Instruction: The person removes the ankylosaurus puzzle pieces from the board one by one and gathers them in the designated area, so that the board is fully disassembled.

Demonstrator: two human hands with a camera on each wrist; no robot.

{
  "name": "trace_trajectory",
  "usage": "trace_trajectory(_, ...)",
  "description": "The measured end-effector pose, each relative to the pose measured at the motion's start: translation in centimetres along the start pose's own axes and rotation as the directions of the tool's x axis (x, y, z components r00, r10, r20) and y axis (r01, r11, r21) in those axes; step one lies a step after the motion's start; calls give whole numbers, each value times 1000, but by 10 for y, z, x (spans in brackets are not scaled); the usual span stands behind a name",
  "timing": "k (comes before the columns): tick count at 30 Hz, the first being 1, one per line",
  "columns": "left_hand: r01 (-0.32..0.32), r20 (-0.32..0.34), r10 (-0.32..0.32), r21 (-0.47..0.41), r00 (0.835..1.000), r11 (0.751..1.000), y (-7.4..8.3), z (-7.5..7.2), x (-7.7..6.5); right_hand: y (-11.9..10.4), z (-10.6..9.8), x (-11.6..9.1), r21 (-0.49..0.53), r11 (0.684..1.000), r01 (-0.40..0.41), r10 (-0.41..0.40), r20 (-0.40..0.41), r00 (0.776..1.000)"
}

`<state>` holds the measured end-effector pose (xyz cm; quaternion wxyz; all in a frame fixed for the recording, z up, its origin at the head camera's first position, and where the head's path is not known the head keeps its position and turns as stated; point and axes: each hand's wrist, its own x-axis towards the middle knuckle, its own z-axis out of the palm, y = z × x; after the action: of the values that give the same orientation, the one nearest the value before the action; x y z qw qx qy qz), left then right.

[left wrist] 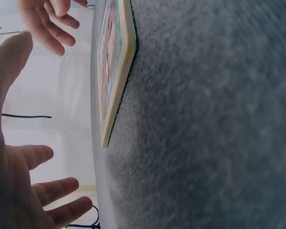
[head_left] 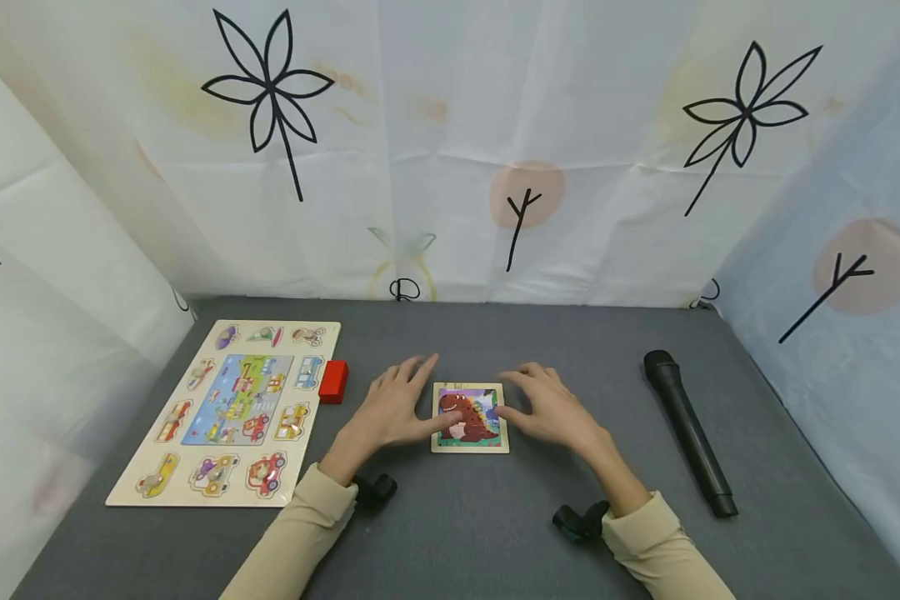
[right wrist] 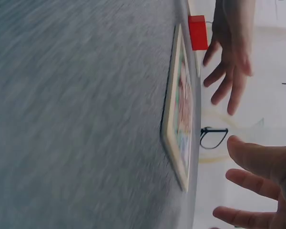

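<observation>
A small square wooden puzzle [head_left: 471, 448] with a red-brown dinosaur picture lies flat on the grey table between two hands. On its left, the left hand [head_left: 396, 408] hovers with fingers spread, its thumb over the picture in the head view. The right hand [head_left: 551, 407] hovers on the other side, fingers apart, thumb at the puzzle's right edge. Both wrist views show air between the hands and the puzzle's pale rim [left wrist: 126, 52]. Neither hand holds anything. In the right wrist view the puzzle [right wrist: 174, 114] lies below both hands.
At the left lies a large wooden peg board [head_left: 217, 492] with vehicle pieces. A red block [head_left: 333, 382] sits at its right edge. A black microphone [head_left: 690, 433] lies on the right. White printed cloth [head_left: 450, 125] walls the back and sides of the grey table [head_left: 465, 533].
</observation>
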<state>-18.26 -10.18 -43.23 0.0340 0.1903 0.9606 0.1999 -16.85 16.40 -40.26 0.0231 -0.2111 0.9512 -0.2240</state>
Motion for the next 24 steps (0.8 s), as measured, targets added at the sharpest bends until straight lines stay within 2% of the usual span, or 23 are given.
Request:
trace_trajectory(6, -15, 41, 16, -19, 999, 1000, 3, 2, 1, -11, 6, 12, 58, 997, 45, -48, 46, 998)
trace_trajectory(12, -42, 70, 44, -29, 997, 999, 7, 4, 0, -24, 14, 28, 126, 992, 14, -28, 106, 994)
trace_trajectory(19, -56, 97, 55, 0, 994, 998, 8, 6, 1, -36, 28, 46, 104, 995, 10, -24, 136, 990)
trace_trajectory(24, -50, 140, 44, 40, 989, 998, 5, 6, 2, -38, 36, 54, 61, 998, -3, -6, 138, 990)
